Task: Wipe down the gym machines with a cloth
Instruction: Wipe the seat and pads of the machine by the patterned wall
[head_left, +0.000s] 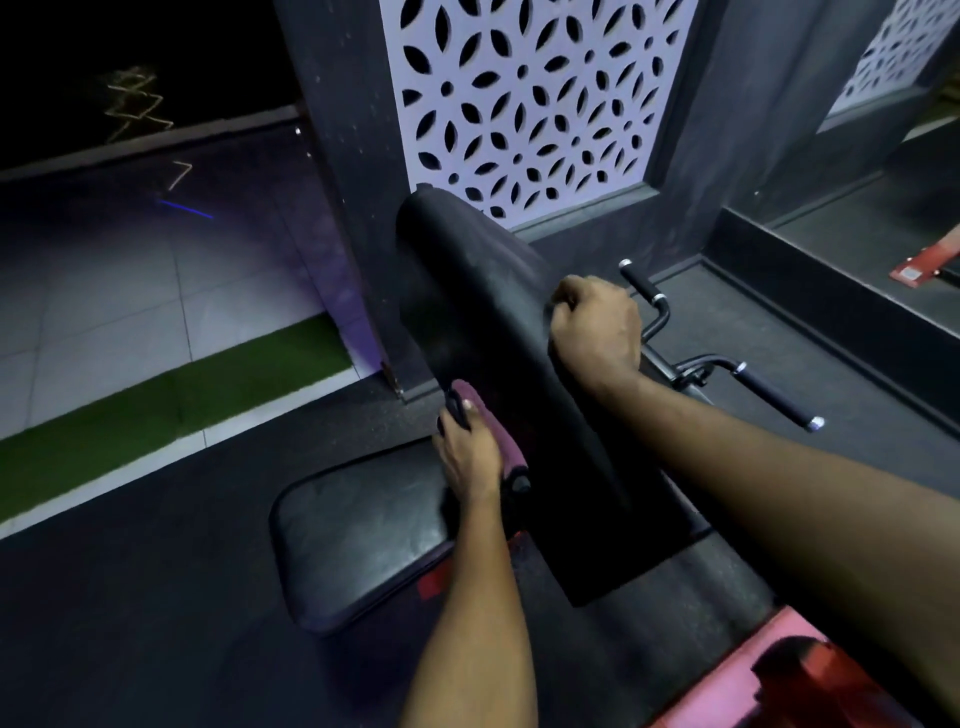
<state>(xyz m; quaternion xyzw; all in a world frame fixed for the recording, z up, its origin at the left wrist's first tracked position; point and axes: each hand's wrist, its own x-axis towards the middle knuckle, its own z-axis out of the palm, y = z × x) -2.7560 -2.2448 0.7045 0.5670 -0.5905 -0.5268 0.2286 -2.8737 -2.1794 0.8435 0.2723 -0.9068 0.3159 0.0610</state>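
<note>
Left hand (470, 457), right hand (597, 327) and both forearms look bare.

A bunched maroon cloth (511, 457) lies against the left edge of the black slanted pad (488, 322).

The seat pad (358, 540) lies left of the arm pad (467, 312), handlebars (774, 397) right.

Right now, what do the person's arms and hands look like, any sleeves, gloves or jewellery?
The left hand and right hand are ungloved. The forearms are bare with no sleeve in view, and no watch, band or ring shows.
</note>
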